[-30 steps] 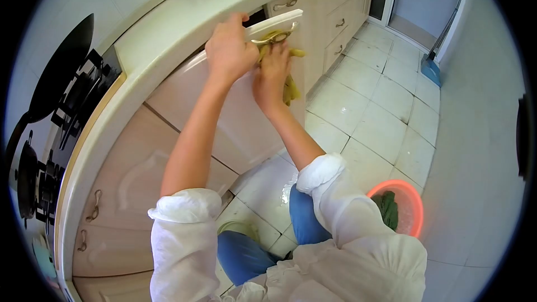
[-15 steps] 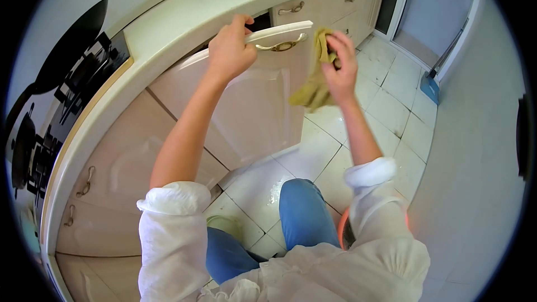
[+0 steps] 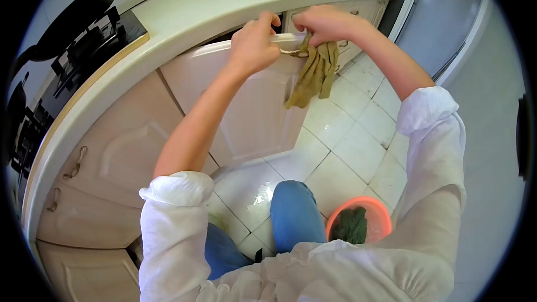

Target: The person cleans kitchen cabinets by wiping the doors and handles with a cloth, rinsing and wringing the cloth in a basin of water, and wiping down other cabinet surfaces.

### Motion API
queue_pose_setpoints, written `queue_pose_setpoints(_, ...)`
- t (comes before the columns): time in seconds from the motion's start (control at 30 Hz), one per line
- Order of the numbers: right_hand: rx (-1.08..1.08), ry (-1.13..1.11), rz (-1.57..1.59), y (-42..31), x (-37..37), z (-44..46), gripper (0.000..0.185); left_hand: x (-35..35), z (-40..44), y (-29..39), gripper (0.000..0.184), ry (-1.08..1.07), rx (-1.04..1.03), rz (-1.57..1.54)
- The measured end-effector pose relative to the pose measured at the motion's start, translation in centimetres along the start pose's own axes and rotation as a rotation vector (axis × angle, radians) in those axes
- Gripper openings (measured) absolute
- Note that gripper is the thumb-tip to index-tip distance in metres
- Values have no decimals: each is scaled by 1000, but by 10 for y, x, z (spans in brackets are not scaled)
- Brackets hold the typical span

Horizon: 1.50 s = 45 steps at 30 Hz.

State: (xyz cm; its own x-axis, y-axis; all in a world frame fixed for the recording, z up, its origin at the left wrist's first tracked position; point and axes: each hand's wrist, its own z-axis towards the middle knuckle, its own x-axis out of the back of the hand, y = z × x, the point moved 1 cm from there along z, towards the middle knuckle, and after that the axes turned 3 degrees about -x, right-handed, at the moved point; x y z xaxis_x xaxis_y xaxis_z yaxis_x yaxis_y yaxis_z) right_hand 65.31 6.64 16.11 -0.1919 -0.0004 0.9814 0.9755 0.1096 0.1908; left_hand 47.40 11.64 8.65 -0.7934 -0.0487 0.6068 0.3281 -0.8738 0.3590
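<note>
Two hands are at the top edge of the open cabinet door (image 3: 251,98). L hand (image 3: 254,45): fingers curled over the edge, gripping it; forearm runs up and fwd from the rolled cuff. R hand (image 3: 330,24): closed on the olive cloth (image 3: 314,72), wrist bent, forearm angled in from the R side. Cloth hangs down the door's outer face at its free end, over part of the metal handle (image 3: 293,53). R fingertips are partly hidden by hand and cloth; exact grip n/a. Cabinet interior: dark gap only, contents can't be made out. Wok (image 3: 84,14) and stove (image 3: 100,50) are cut off at L by the dark lens border. Orange-pink bucket (image 3: 380,218) on the floor, R of my knee: holds dark green cloth (image 3: 349,226); lower rim partly covered by my shirt.
</note>
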Motion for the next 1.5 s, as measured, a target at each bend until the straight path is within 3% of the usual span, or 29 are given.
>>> queue_pose_setpoints(0.1,159,49,-101,-4,-5,3,40,-1,-1,0,40,-4,24,-35)
queue_pose_setpoints(0.17,362,181,142,16,-19,5,41,2,-1,-7,40,-16,-45,-60)
queue_pose_setpoints(0.3,370,140,120,-1,-7,6,37,8,-1,-7,41,-54,-65,-68)
queue_pose_setpoints(0.37,256,213,76,-17,3,8,33,6,2,-6,40,-35,-46,-69)
queue_pose_setpoints(0.5,301,199,-20,-31,6,12,31,6,-3,-4,41,-9,-30,-119)
queue_pose_setpoints(0.7,316,341,265,-25,-9,-6,28,10,-6,3,41,-33,0,-153)
queue_pose_setpoints(0.8,337,188,550,-29,-2,-12,30,12,-6,1,43,-57,11,-240)
queue_pose_setpoints(0.87,308,203,270,-44,0,-16,34,11,-7,2,41,-28,-9,-271)
queue_pose_setpoints(1.0,231,75,162,-48,6,-7,41,12,-7,6,40,21,-19,-283)
queue_pose_setpoints(1.1,166,-73,141,-49,5,-1,47,18,-8,4,42,-75,-10,-299)
queue_pose_setpoints(1.2,-58,-357,-130,-50,16,-5,54,18,-6,-4,43,-89,-64,-292)
queue_pose_setpoints(1.3,-73,-376,-105,-33,13,-6,56,15,-8,-7,43,-61,-95,-257)
queue_pose_setpoints(1.33,-30,-353,-61,-28,11,-5,48,15,-9,-8,43,-73,-106,-266)
queue_pose_setpoints(1.5,90,-369,-79,-25,19,-2,44,17,-9,-9,43,-37,-140,-212)
